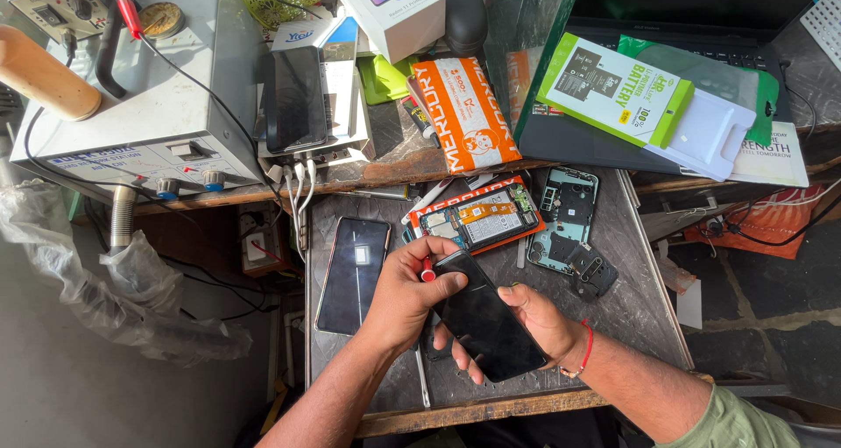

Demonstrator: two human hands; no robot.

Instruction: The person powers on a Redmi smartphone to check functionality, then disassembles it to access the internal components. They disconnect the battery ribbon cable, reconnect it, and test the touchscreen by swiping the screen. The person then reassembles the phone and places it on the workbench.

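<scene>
Near the desk's (491, 409) front edge, the right hand (547, 321) cradles a black phone (486, 321) from beneath, fingers wrapped round its long edges. The left hand (407, 290) pinches a red tool (427, 271) at the phone's top corner. Thin, stiff, glossy, likely slippery and fragile; best gripped by the edges. Farther back lies an opened phone (480, 220).

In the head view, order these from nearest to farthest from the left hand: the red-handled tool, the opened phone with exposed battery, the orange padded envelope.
1. Red-handled tool: in the left hand.
2. Opened phone with exposed battery: just above.
3. Orange padded envelope: farther up, on the shelf.
</scene>
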